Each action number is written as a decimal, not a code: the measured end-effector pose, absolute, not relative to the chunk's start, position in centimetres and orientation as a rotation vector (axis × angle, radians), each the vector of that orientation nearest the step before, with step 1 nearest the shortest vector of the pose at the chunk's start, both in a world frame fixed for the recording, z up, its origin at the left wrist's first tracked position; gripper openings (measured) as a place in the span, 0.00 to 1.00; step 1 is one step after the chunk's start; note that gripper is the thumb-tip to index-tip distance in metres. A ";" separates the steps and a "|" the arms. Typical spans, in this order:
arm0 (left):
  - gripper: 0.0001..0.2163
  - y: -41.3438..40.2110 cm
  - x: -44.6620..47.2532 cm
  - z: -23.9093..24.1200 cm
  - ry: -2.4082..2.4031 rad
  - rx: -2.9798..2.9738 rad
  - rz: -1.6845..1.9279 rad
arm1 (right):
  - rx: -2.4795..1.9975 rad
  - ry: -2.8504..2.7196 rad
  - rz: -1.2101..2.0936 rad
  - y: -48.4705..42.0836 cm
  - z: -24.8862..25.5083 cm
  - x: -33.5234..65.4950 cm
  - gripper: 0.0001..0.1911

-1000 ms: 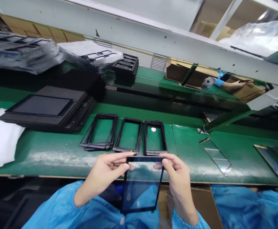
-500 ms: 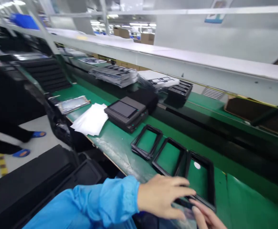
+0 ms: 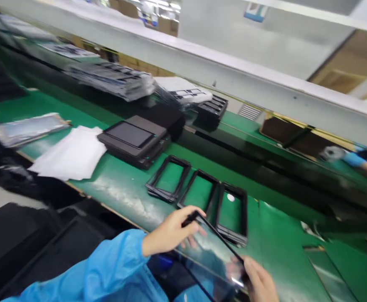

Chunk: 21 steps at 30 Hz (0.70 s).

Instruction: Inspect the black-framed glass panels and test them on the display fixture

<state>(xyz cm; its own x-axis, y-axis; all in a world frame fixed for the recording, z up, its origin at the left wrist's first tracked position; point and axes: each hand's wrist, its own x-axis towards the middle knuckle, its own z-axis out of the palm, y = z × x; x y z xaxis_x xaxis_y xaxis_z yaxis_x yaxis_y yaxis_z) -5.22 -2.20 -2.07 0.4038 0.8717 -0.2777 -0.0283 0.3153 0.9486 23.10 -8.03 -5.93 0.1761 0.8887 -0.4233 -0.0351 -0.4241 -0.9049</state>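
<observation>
The thin clear glass panel with a black border (image 3: pixel 213 253) hangs tilted in the air over the near edge of the long green-topped workbench (image 3: pixel 120 191). The left hand (image 3: pixel 170 233) is closed on its upper corner, thumb under and fingers over. The right hand (image 3: pixel 261 284), partly out of frame, clasps the lower right edge. Holding by the border alone looks the sound way to handle such a pane. Fingertips should stay off the clear face, and both hands should share the weight so it neither flexes nor strikes anything below.

A white overhead beam (image 3: pixel 202 63) runs the length of the bench, with a dark conveyor strip (image 3: pixel 249 161) behind the green. On the green lie a black stack of trays with a dark screen on top (image 3: pixel 133 138), loose white sheets (image 3: pixel 72 153) and three stacks of black rectangular plastic frames (image 3: pixel 199 193) side by side, just beyond the panel. A small white disc (image 3: pixel 230 197) shows inside the rightmost.
</observation>
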 end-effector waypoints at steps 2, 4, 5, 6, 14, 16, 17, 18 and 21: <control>0.18 -2.0 -5.4 -2.4 1.002 1.043 0.797 | -1.549 -0.715 1.344 -7.6 -5.5 23.4 0.30; 0.20 -1.9 -5.4 -2.6 1.005 1.019 0.838 | -1.501 -0.664 1.301 -7.2 -5.4 23.5 0.28; 0.21 -1.9 -5.4 -2.6 1.005 1.013 0.847 | -1.493 -0.658 1.272 -7.0 -5.4 23.4 0.27; 0.21 -2.0 -5.4 -2.5 1.005 1.010 0.852 | -1.491 -0.657 1.234 -7.0 -5.4 23.3 0.27; 0.24 -2.6 -5.2 -2.0 1.069 1.000 0.870 | -1.522 -0.777 0.956 -7.5 -3.8 21.3 0.25; 0.25 -2.6 -5.1 -2.1 1.089 0.996 0.871 | -1.527 -0.782 0.911 -7.5 -3.4 21.0 0.25; 0.25 -2.5 -5.1 -2.2 1.100 0.999 0.873 | -1.514 -0.775 0.907 -7.5 -3.3 20.9 0.24; 0.25 -2.5 -5.1 -2.4 1.112 1.004 0.876 | -1.489 -0.767 0.924 -7.5 -3.3 20.9 0.24; 0.24 -2.3 -5.1 -2.9 1.148 1.064 0.872 | -1.407 -0.757 1.022 -7.8 -3.2 20.9 0.20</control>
<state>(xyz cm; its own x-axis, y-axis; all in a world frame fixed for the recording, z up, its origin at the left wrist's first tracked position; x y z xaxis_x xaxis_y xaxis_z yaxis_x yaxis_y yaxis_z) -5.14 -2.32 -2.88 0.2113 0.9385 -0.2730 -0.0112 0.2816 0.9595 20.89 -7.80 -3.24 0.4068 0.9012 -0.1496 -0.1198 -0.1097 -0.9867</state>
